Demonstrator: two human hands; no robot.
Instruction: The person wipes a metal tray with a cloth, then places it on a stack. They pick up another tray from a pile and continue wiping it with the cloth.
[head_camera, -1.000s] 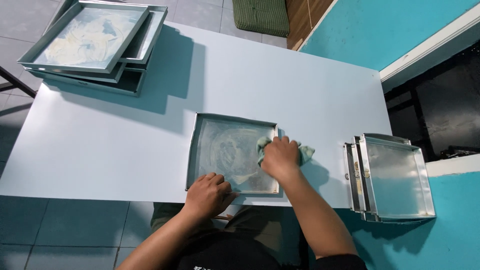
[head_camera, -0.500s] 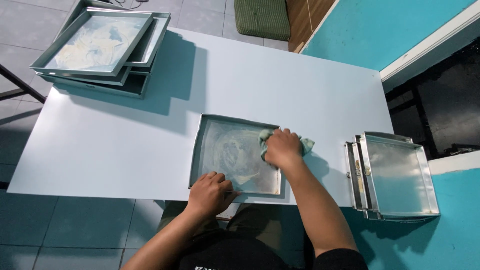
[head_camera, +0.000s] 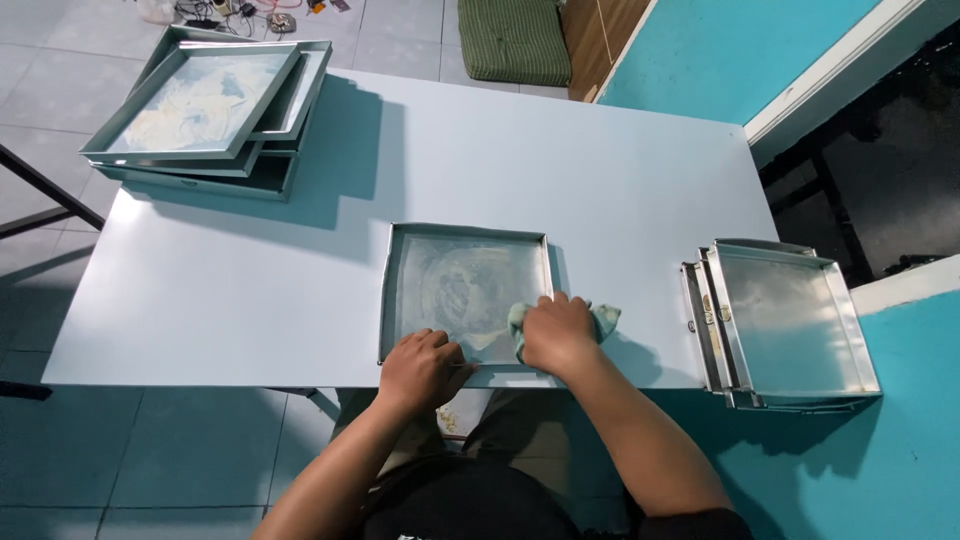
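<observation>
The tray (head_camera: 462, 285) sat at the table's (head_camera: 250, 290) near edge, smeared with pale residue; a stack (head_camera: 205, 105) of smeared trays stood at the far left corner, and a second stack (head_camera: 790, 325), its top tray bare and shiny, overhung the right edge. Your right hand (head_camera: 556, 334) lay curled and pressed down on the cloth (head_camera: 600, 318) at the tray's near right corner, the cloth bunched under the palm and poking out past the rim. Your left hand (head_camera: 423, 368) gripped the tray's near rim, fingers folded over it, just beside the right.
</observation>
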